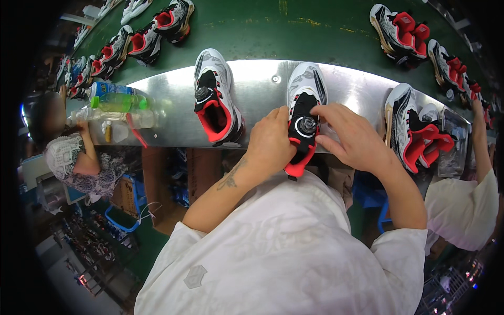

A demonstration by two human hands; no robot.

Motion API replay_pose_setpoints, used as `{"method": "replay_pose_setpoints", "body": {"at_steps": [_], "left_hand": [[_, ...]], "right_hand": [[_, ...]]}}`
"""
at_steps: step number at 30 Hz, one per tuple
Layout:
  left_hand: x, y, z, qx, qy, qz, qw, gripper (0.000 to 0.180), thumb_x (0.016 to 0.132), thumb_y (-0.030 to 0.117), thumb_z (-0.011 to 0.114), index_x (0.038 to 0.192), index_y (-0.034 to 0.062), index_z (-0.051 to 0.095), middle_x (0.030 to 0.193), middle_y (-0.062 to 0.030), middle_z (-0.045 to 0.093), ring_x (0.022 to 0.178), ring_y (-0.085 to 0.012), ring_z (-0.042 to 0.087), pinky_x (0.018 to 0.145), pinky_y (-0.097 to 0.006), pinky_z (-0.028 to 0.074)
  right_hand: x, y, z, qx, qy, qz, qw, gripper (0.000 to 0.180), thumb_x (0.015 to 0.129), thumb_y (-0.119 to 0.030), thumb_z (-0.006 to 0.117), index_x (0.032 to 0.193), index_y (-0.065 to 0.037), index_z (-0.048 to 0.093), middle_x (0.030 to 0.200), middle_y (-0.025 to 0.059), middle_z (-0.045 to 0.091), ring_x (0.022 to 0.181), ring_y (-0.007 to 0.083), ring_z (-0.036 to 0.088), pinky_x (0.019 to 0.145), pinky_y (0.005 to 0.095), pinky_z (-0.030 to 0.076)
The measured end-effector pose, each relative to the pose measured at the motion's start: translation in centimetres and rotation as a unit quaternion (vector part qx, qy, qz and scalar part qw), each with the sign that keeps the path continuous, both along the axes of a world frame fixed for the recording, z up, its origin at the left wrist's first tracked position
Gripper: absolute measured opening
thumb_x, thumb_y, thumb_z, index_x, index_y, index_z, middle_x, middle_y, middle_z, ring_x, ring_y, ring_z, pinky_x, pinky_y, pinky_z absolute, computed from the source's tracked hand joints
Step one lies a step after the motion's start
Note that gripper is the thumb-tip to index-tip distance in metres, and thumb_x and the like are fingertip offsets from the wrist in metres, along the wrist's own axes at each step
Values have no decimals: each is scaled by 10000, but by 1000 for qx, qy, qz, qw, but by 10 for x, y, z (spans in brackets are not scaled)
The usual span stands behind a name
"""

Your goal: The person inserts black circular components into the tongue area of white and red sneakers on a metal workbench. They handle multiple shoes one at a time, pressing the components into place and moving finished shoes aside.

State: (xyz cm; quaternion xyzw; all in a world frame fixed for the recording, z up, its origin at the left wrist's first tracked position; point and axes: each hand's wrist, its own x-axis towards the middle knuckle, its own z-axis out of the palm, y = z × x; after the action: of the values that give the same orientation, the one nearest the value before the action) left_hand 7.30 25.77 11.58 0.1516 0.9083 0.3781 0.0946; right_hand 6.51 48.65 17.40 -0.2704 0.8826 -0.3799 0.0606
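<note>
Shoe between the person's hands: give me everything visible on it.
The shoe is a white and grey sneaker with a black tongue area, red lining at the collar and a round dial closure on top instead of laces. The upper looks like synthetic mesh and overlay. It lies on the shiny metal shelf, toe pointing away from the person, heel overhanging the near edge. The left hand grips its left side; the right hand holds the right side, fingers at the dial.

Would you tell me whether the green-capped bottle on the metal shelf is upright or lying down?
Lying down: the bottle rests on its side on the metal shelf, green cap pointing left.
</note>
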Motion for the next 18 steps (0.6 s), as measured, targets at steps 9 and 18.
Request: {"method": "replay_pose_setpoints", "body": {"at_steps": [9, 18], "left_hand": [[3, 0, -4, -10, -14, 10, 1000, 730, 687, -4, 862, 1366, -40, 595, 1168, -269, 714, 1039, -506, 703, 844, -530, 582], [1, 3, -3, 36, -26, 11, 999, 771, 678, -31, 851, 1398, -52, 577, 1186, -270, 712, 1060, -501, 703, 865, -535, 589]], "right_hand": [[-28, -27, 11, 252, -63, 75, 963, 322, 967, -366, 739, 961, -47, 695, 892, 159, 729, 896, 369, 712, 790, 498, 552], [-21, -21, -19, 65, 106, 38, 991, 386, 949, -419, 774, 909, -57, 646, 832, 154, 651, 823, 396, 653, 773, 514, 505]]}}
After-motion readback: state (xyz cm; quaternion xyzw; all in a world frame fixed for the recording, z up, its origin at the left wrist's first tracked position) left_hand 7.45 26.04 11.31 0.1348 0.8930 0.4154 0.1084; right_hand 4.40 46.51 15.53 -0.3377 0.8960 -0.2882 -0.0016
